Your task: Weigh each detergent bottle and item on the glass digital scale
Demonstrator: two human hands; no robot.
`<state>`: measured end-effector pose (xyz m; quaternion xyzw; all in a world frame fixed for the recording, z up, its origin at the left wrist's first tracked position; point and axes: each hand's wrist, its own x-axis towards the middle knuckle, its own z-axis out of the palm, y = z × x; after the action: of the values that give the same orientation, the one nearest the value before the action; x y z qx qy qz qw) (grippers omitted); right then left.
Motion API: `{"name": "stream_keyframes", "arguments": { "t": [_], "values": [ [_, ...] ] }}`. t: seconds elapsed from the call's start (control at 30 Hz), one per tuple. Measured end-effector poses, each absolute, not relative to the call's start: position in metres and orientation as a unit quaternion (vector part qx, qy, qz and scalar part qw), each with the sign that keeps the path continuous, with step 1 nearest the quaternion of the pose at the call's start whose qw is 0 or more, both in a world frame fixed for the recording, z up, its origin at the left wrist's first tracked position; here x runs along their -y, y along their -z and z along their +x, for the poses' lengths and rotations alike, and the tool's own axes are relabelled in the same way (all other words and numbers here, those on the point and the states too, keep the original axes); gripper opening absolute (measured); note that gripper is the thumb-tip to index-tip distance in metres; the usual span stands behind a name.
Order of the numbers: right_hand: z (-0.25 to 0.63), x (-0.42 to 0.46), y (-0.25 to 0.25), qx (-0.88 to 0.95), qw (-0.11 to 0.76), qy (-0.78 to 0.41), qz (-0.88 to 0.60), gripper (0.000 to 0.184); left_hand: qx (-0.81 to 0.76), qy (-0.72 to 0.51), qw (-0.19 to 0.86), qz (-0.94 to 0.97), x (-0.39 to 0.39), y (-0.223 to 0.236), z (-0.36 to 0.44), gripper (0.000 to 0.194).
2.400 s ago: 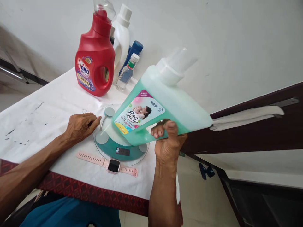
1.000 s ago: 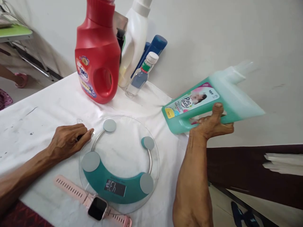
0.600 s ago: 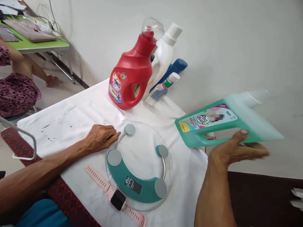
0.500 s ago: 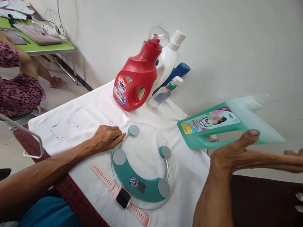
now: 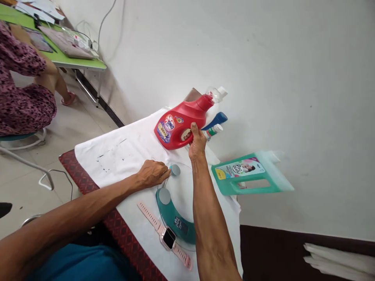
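My right hand has its fingers wrapped round the handle of the red detergent bottle at the back of the table. My left hand rests on the white cloth, fingers curled, touching the rim of the round glass scale. The teal detergent bottle stands at the table's right edge against the wall, free of both hands. A pink smartwatch lies in front of the scale.
A blue bottle, a small clear bottle and a white bottle stand behind the red one. The white cloth covers the table. Another seated person is at a green desk on the left. Folded papers lie at the lower right.
My right hand let go of the teal bottle at the table's right edge and moved left to grip the red bottle's handle. My left hand stayed by the scale.
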<state>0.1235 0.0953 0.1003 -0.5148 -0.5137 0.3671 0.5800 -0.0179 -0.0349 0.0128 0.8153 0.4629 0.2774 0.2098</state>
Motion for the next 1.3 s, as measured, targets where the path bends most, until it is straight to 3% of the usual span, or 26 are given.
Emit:
{"name": "stream_keyframes", "arguments": {
  "t": [0.1, 0.37, 0.53, 0.93, 1.3],
  "values": [
    [0.112, -0.092, -0.098, 0.513, 0.556, -0.412, -0.508, 0.068, -0.472, -0.272, 0.228, 0.807, 0.034, -0.015, -0.016, 0.048],
    [0.081, -0.08, -0.091, 0.441, 0.644, -0.315, -0.541, 0.07, -0.482, -0.248, 0.233, 0.807, 0.032, -0.014, -0.013, 0.046],
    [0.093, -0.054, -0.098, 0.403, 0.659, -0.323, -0.548, 0.07, -0.484, -0.239, 0.222, 0.812, 0.032, -0.014, -0.012, 0.044],
    [0.164, 0.051, -0.17, 0.463, 0.693, -0.255, -0.489, 0.072, -0.488, -0.202, 0.193, 0.826, 0.031, -0.018, -0.014, 0.048],
    [0.219, 0.144, -0.126, 0.399, 0.699, -0.225, -0.549, 0.069, -0.499, -0.212, 0.194, 0.817, 0.03, -0.019, -0.015, 0.048]
  ]
}}
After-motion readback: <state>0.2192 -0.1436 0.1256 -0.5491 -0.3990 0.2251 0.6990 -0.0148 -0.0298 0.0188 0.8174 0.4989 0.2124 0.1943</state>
